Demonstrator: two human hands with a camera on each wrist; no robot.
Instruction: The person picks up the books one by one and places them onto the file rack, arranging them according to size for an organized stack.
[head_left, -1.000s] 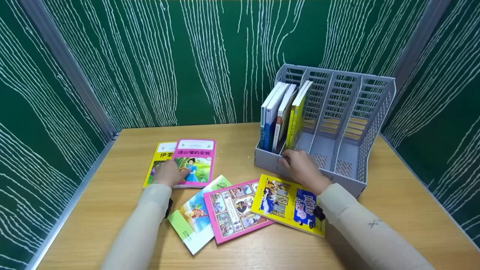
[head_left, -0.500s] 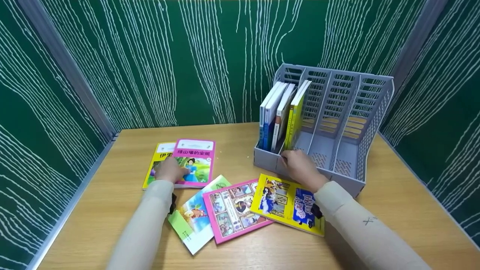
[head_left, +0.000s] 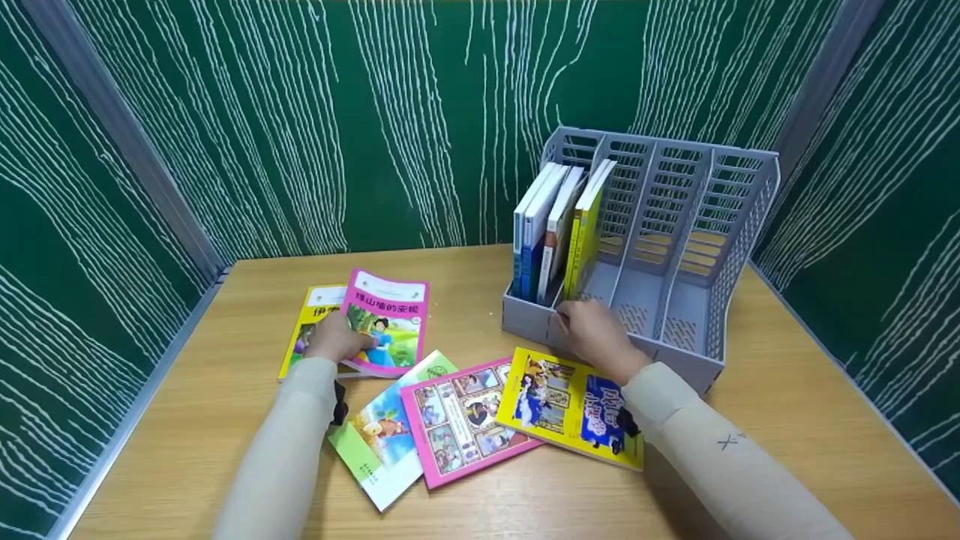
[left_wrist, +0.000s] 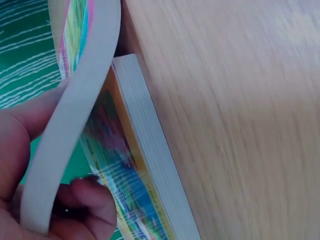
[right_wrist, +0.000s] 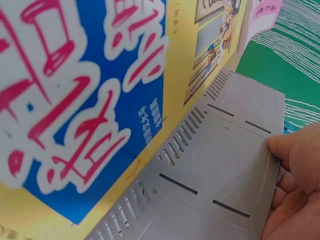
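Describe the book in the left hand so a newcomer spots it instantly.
On the wooden table, left of the gray file rack in the head view, find the left hand. It grips a pink-edged book that partly covers a yellow book. Unlike the comic-panelled pink book nearby, its cover shows one large dark-haired figure in blue.
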